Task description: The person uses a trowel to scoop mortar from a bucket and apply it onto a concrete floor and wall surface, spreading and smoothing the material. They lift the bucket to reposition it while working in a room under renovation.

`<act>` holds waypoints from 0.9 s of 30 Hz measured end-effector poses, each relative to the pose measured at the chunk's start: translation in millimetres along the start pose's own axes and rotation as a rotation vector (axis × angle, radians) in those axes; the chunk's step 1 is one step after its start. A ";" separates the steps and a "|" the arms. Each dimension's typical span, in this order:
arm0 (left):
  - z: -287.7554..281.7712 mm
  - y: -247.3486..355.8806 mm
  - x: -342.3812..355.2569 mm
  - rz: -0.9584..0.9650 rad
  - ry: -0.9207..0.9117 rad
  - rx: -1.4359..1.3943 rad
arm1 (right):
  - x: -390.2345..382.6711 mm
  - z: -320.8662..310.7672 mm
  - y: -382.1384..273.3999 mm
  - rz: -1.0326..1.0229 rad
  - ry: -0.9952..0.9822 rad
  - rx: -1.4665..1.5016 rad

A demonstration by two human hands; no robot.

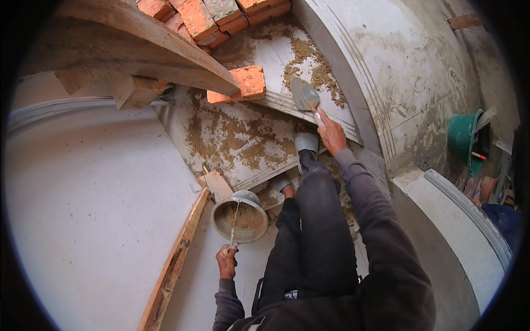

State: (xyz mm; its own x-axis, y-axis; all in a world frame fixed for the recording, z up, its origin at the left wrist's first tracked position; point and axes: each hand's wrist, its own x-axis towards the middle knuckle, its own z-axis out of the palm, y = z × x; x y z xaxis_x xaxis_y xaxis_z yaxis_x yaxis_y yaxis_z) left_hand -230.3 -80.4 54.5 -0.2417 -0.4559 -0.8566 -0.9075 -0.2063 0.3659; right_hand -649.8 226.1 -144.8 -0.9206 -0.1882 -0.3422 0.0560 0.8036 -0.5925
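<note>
So the left hand [227, 260] has its fingers wrapped around the handle of a grey bucket [246, 197] with some sandy mortar [248, 219] inside. Ahead and to the right of the bucket, the right hand [331, 133] is gripping a trowel [305, 95], blade pointing away. Straight ahead of the bucket there's a loose brick [249, 81], and a wooden plank [175, 266] runs just left of it.

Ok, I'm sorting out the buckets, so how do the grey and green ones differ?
The grey bucket is held by its handle in the left hand; the green bucket is unheld, toward the right. The grey bucket is pale, with brown mix inside; the green bucket is darker, its contents unclear. Both look open-topped.
</note>
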 end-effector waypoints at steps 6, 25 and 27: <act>-1.5 -2.3 3.4 -0.002 -0.016 -0.041 | -13.5 -20.2 26.2 0.000 0.053 -0.105; 7.5 2.3 4.6 0.006 0.016 -0.040 | -29.4 4.6 21.8 0.479 0.208 0.386; 8.3 2.4 4.1 0.025 0.016 -0.028 | -72.1 -4.9 19.9 0.535 0.186 0.509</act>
State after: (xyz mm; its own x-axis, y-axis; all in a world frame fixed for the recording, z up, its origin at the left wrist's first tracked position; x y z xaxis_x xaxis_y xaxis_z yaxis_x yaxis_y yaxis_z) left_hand -236.4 -75.6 48.8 -0.2588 -0.4749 -0.8411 -0.8910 -0.2189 0.3977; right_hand -584.3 258.5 -128.4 -0.7654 0.2882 -0.5754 0.6426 0.3905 -0.6592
